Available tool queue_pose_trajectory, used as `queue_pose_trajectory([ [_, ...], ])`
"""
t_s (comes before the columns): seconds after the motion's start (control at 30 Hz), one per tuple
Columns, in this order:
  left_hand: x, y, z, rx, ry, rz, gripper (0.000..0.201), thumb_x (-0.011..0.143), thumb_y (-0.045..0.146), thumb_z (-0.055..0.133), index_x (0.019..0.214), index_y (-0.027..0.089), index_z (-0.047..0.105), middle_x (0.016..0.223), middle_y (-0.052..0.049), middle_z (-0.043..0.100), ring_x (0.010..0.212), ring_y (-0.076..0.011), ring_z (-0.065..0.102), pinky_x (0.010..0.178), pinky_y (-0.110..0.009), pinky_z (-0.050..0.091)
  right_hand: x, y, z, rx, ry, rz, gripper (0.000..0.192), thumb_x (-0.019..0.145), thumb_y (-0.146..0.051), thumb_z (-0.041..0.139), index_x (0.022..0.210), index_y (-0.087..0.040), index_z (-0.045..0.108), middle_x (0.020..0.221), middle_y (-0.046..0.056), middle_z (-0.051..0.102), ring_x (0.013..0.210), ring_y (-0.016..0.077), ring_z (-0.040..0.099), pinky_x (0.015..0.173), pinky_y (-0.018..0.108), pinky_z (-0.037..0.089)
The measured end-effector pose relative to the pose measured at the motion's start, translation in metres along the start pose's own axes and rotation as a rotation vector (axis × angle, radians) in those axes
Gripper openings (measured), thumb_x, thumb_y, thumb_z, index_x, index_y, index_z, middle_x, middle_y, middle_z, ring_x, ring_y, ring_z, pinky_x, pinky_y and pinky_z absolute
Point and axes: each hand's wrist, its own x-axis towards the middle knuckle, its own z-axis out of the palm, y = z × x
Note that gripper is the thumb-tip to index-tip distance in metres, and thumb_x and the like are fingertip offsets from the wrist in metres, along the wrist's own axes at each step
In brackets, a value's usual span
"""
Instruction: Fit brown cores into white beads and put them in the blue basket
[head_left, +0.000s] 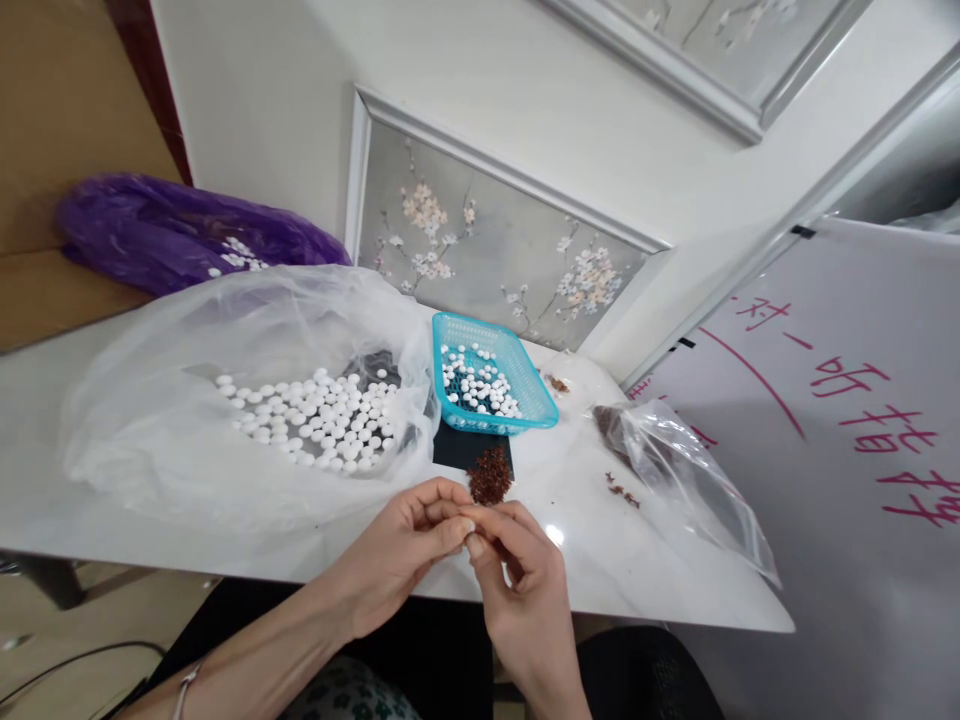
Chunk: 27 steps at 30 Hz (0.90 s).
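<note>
My left hand (401, 560) and right hand (529, 590) meet tip to tip above the near edge of the table (592, 560), both grips pinched closed — on what, my fingers hide. Just beyond my fingertips lies the red-brown heap (491, 474), partly on a black sheet (456, 452); farther off, white pieces fill the blue basket's (546, 412) floor — more lie left in a translucent bag (172, 430).
</note>
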Motion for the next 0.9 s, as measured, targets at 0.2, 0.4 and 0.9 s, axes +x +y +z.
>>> queue_pose_trajectory([
  [0.2,0.002,0.001,0.000,0.018,-0.002,0.003,0.018,0.077,0.025,0.071,0.086,0.016,0.059,0.073,0.001,0.062,0.070,-0.0089,0.054,0.070,-0.020,0.039,0.000,0.000,0.001,-0.004,0.005,-0.001,0.025,0.087,-0.016,0.053,0.105,-0.022,0.070,0.089,0.005,0.061,0.080,0.0173,0.060,0.068,0.027,0.049],
  [0.4,-0.004,0.001,0.004,-0.008,0.062,-0.016,0.027,0.079,0.035,0.066,0.100,0.019,0.063,0.092,-0.004,0.066,0.079,-0.0103,0.057,0.080,-0.024,0.044,0.008,0.000,-0.014,-0.009,-0.049,-0.024,0.020,0.088,-0.022,0.053,0.102,-0.020,0.066,0.083,0.004,0.059,0.071,0.0147,0.057,0.062,0.025,0.047],
  [0.9,-0.005,0.086,-0.069,1.685,0.372,0.374,0.021,0.080,0.021,0.050,0.080,0.022,0.070,0.085,-0.007,0.069,0.082,-0.0236,0.061,0.078,-0.032,0.041,0.101,0.032,-0.044,-0.566,0.183,0.001,0.029,0.084,-0.038,0.051,0.072,-0.018,0.069,0.066,0.005,0.064,0.063,0.0184,0.055,0.064,0.029,0.039],
])
